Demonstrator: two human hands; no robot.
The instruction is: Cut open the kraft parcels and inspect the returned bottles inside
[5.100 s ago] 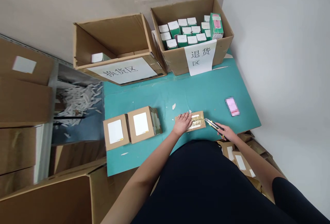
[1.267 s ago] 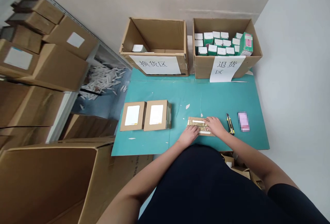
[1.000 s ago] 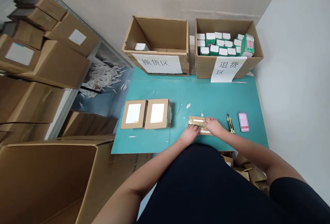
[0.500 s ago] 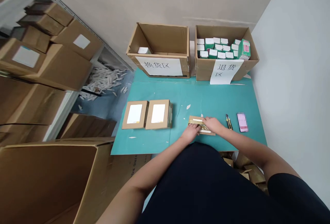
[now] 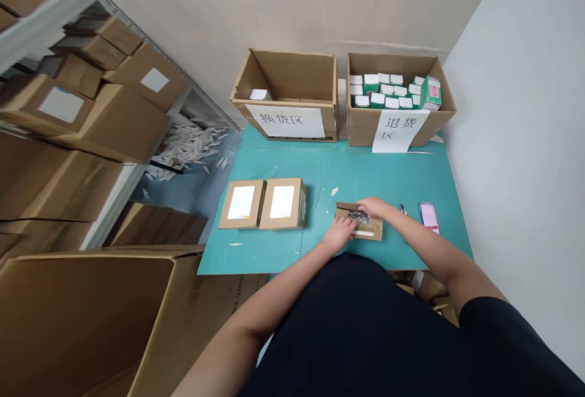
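A small cardboard box [image 5: 376, 231] lies at the table's near edge with its top parted. Shiny, crinkled clear plastic [image 5: 359, 217] shows in the gap, and tape glints on the near flap. My left hand [image 5: 338, 234] grips the box at its left side, fingertips over the near flap. At the far side, my right hand [image 5: 373, 207] has its fingers closed on the far flap. What lies under the plastic is hidden. A utility knife [image 5: 403, 209], partly covered by my right forearm, lies to the right, with a phone [image 5: 429, 217] beyond it.
Two labelled cardboard boxes [image 5: 281, 203] sit side by side on the green table [image 5: 320, 159]. At the back stand two open cartons with paper signs; the right carton [image 5: 363, 128] holds several green-and-white boxes. Left are loaded shelves [image 5: 114, 120] and a large open carton [image 5: 150, 336].
The box's top has come apart between my hands, with the far flap lifted and the plastic inside exposed. My right forearm now covers more of the knife. The view has shifted slightly.
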